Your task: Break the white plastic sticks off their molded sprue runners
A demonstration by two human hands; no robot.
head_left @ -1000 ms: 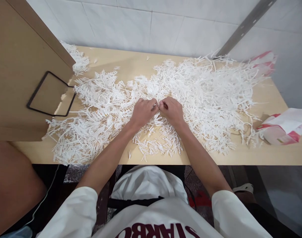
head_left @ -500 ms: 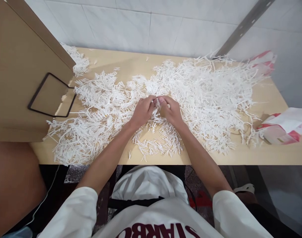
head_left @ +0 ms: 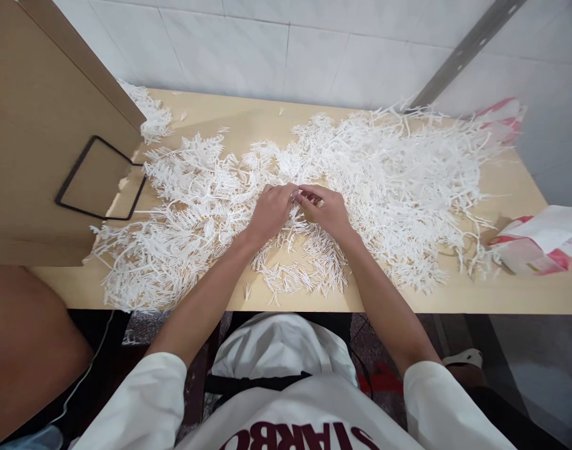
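My left hand (head_left: 273, 209) and my right hand (head_left: 326, 209) meet at the middle of the table, fingertips almost touching. Both are closed in a pinch on a thin white branched plastic piece (head_left: 294, 197), mostly hidden by the fingers. Around them spreads a large heap of white branched plastic sprigs (head_left: 407, 169), thickest to the right of my hands. Another heap of the same sprigs (head_left: 182, 219) lies on the left. Below my wrists are short loose white bits (head_left: 290, 276).
The wooden table (head_left: 496, 294) runs along a tiled wall (head_left: 257, 50). On the left stands a cardboard box (head_left: 32, 137) with a black wire frame (head_left: 93, 212) against it. A red-and-white plastic bag (head_left: 539, 240) sits at right. Someone's bare limb (head_left: 32, 356) shows at lower left.
My right hand's fingers have shifted and opened slightly at the pinch, and my left hand has rolled over a little. The heaps look unchanged.
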